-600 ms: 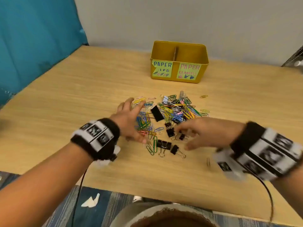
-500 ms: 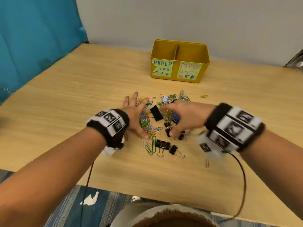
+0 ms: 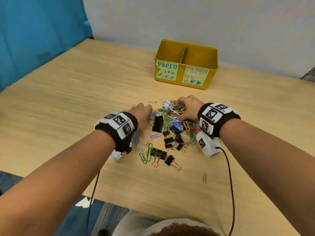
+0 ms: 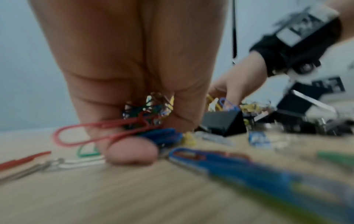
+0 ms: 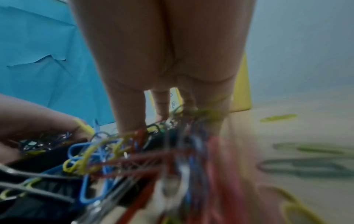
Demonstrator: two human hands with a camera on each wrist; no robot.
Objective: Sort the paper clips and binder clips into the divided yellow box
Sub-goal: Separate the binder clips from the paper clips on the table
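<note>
Head view, mid-frame: left hand and right hand curl their fingers into the mixed clips, apparently gathering handfuls for the yellow box above.

table: matt wood grain; yellow box: glossy; labels: paper

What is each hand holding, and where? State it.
The left hand curls its fingers round a clump of paper clips, gripped at one end. The right hand digs into the pile with curled fingers; a firm hold cannot be told.
</note>
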